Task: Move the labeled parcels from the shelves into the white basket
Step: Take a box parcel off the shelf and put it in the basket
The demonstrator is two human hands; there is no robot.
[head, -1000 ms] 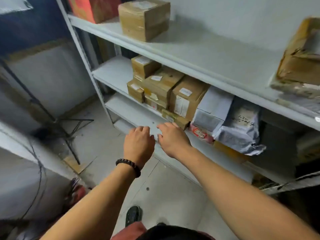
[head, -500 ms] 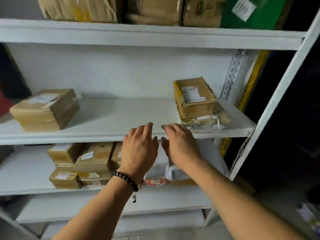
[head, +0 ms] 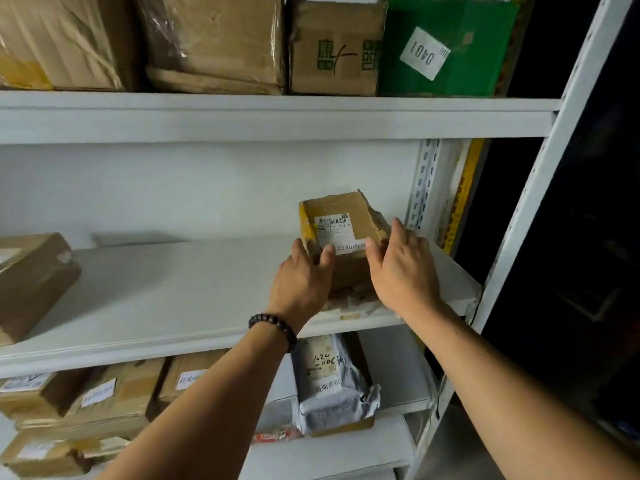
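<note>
A small brown cardboard parcel (head: 346,209) with a white barcode label lies at the right end of the middle shelf (head: 173,299), on top of a flat plastic-wrapped packet (head: 349,301). My left hand (head: 301,282) touches the parcel's front left corner, its thumb on the label. My right hand (head: 401,268) lies against the right side with straight fingers, thumb on top. The white basket is out of view.
Another brown box (head: 31,282) sits at the shelf's left end. The upper shelf carries large cartons and a green box (head: 443,46). Below are several labelled boxes and a grey mailer bag (head: 329,382). A white upright post (head: 554,150) bounds the right side.
The view swung up from the lower shelves to the middle shelf. Both hands reached forward from the shelf's front edge and now flank the labelled parcel.
</note>
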